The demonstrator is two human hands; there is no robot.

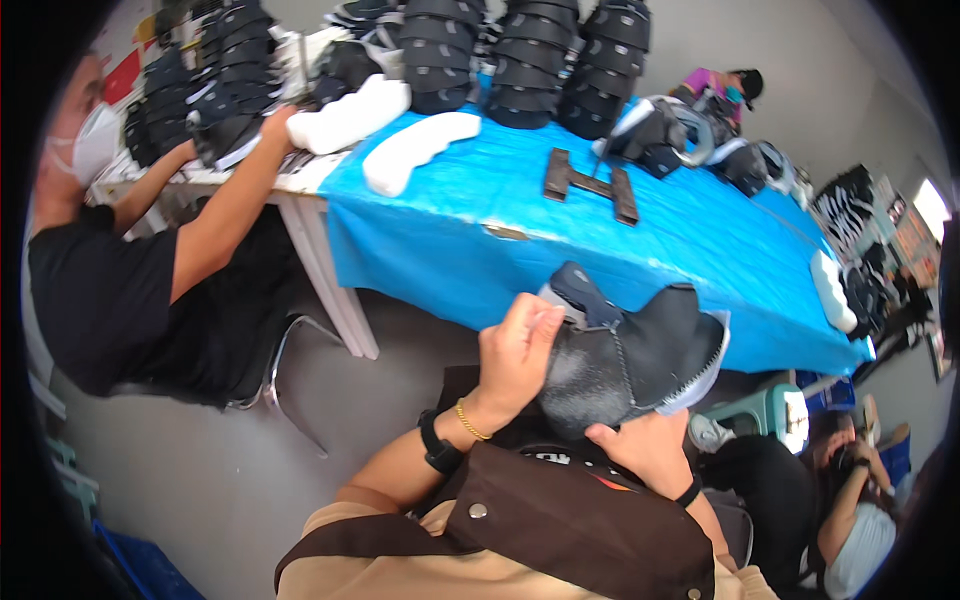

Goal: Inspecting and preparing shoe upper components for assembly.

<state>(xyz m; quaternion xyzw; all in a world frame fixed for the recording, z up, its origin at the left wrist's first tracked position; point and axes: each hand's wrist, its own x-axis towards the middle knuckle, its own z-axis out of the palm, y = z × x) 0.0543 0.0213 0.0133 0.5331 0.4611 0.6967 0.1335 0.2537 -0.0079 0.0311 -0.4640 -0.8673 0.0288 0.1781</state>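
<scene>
A black shoe upper, with a stitched seam, pale zigzag stitching along one edge and a light grey lining, is held above my lap. My left hand pinches its top left edge near the tongue-like flap. At the lower right, my right hand grips the edge, with the thumb on the black material and the other fingers hidden beneath. A dark metal H-shaped piece lies on the blue-covered table beyond the upper.
Tall stacks of black shoe uppers stand at the table's back. White curved foam pieces lie at its left end, near a masked co-worker handling black pieces. Loose uppers lie farther right. A green stool and another person are at right.
</scene>
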